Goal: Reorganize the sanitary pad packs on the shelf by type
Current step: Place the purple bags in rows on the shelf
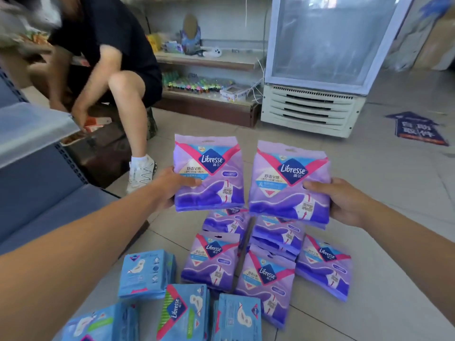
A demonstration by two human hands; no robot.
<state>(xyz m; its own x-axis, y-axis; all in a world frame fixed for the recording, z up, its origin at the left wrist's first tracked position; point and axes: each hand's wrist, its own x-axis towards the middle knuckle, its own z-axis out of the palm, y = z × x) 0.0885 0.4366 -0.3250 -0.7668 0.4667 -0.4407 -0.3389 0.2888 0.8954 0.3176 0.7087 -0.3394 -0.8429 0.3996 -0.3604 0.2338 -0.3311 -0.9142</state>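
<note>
Beyond your hands stands a glass-door cooler (322,57); out past your left forearm runs the blue shelf (37,188), with another person (105,57) crouched behind it. Under your arms the tiled floor (381,193) holds the sorting: purple packs (268,274) piled directly below both hands, blue packs (147,274) nearer you, beneath your left forearm.

Your left hand (172,185) is clamped on the left edge of one purple stack (209,173), thumb over the front. Your right hand (342,200) grips the right edge of a second purple stack (290,183). The two stacks sit side by side, nearly touching.

These look light, soft and squashy, wrapped in glossy film that will likely slide. Pinch each stack across its full thickness at mid-height; the hang tab on top probably tears.
</note>
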